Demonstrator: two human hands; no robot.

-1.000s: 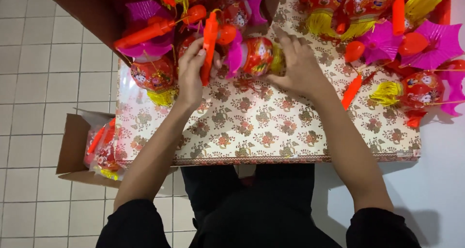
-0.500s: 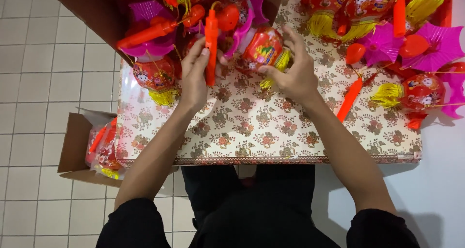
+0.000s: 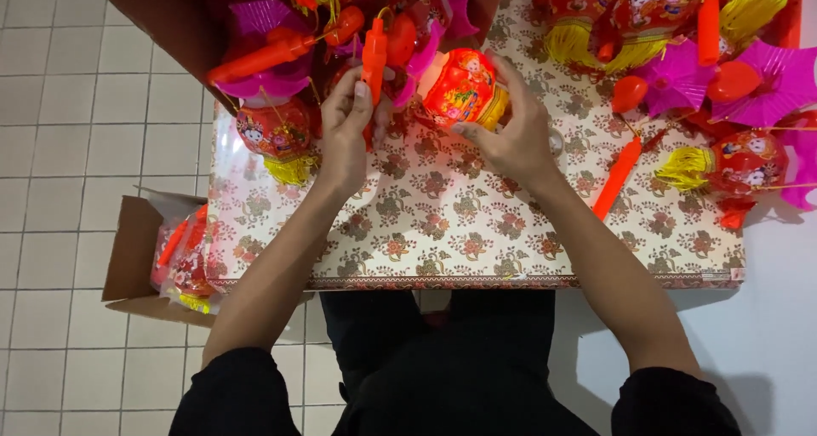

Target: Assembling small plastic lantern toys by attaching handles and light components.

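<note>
My left hand (image 3: pixel 347 134) grips an orange plastic handle stick (image 3: pixel 373 57) held upright over the table. My right hand (image 3: pixel 511 134) holds a round red and orange toy lantern (image 3: pixel 460 87) with a yellow tassel end, tilted toward the stick. Both are above the far middle of the floral-patterned tablecloth (image 3: pixel 442 232). A thin string seems to link the stick and the lantern, but it is too fine to be sure.
A brown cardboard box (image 3: pixel 153 11) at the top left overflows with lanterns, pink paper fans and orange sticks. More lanterns (image 3: pixel 749 159) and fans (image 3: pixel 774 79) lie at the right. A loose orange stick (image 3: pixel 619 176) lies on the cloth. An open carton (image 3: pixel 136 249) of lanterns sits on the tiled floor, left.
Both hands lifted and drew slightly toward me. The right hand turned the lantern up off the cloth, and the left hand raised the orange stick more upright.
</note>
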